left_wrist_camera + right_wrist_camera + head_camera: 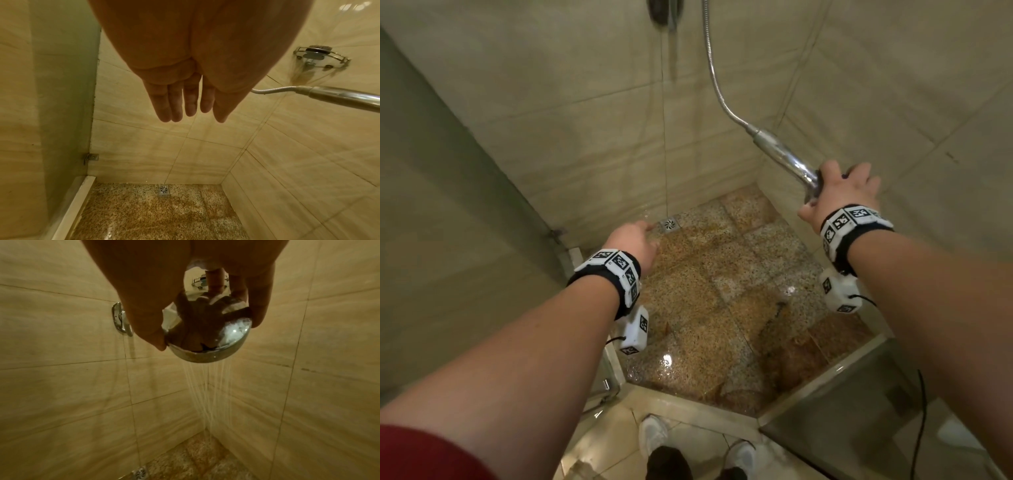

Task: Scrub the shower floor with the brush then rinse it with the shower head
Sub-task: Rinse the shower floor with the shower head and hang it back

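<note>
1. Head view. My right hand [840, 190] has its grip wrapped over the shower head [791, 161], fingers curled across the back of the chrome bulb; I judge this hold is meant to aim the face down at the shower floor [722, 291]. The hose [714, 68] rises from the handle toward the top of the frame. My left hand [635, 241] hangs free above the floor, near the drain [670, 225], holding nothing. The speckled floor shines wet. No brush shows anywhere, so I judge scrubbing is finished and rinsing is the step in hand. A thin stream of water [665, 137] falls from the fitting above toward the drain.

2. Left wrist view. The left fingers [176, 104] are straight and slack, grip wide and empty, probably kept clear of the spray. The drain [164, 190] sits at the back edge of the floor, against the wall. The shower head handle [339, 97] enters from the right edge. A corner shelf [320, 56] is fixed high on the wall.

3. Right wrist view. The right fingers [144, 318] clasp the chrome bulb [207, 337] from above. Its spray [207, 394] falls into the far corner of the floor [205, 451], which I judge is the patch being flushed now. A wall bracket [120, 318] sits to the left.
</note>
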Available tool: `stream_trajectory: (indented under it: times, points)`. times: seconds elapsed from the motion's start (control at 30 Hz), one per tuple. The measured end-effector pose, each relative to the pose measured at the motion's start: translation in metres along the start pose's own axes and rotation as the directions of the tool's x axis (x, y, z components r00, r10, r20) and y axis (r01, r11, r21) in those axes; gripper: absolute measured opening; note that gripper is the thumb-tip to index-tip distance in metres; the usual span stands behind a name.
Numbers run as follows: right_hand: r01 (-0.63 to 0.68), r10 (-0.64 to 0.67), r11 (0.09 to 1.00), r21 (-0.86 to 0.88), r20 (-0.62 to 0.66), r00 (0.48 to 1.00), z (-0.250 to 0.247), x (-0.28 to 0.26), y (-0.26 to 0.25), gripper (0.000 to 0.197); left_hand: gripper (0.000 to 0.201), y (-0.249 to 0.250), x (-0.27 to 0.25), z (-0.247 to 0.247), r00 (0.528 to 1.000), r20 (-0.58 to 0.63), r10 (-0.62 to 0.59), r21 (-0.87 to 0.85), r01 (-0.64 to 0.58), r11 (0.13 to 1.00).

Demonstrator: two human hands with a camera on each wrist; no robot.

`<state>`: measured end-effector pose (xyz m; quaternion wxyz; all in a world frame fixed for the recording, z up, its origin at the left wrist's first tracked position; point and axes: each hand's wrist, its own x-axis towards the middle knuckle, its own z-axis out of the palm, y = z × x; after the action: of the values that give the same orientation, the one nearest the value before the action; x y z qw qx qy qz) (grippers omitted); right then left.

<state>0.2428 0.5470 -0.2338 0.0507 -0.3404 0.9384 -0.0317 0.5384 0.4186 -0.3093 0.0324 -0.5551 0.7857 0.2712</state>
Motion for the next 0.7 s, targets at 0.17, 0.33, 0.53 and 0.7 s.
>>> stream_trajectory:
  times: [0.17,0.33,0.53,0.7]
  points:
    - [-0.016,-0.001,0.978,0.207,0.08,0.997,0.03,-0.014,-0.034,0.05,0.044,-0.011,-0.003,-0.001,0.999,0.043,-0.023,0.091,0.019,0.996]
    - [0.004,-0.067,0.934,0.358,0.164,0.984,0.052,-0.03,-0.084,0.058,0.041,-0.032,-0.01,-0.005,0.99,0.085,-0.109,0.164,0.094,0.982]
    - [0.102,-0.208,0.914,0.392,0.238,0.949,0.069,-0.051,-0.125,0.064,0.037,-0.048,-0.019,-0.01,0.987,0.05,-0.151,0.134,0.143,0.981]
    - [0.164,-0.295,0.914,0.372,0.329,0.897,0.082,-0.06,-0.122,0.066,0.037,-0.047,-0.024,-0.015,0.983,0.019,-0.181,0.079,0.179,0.981]
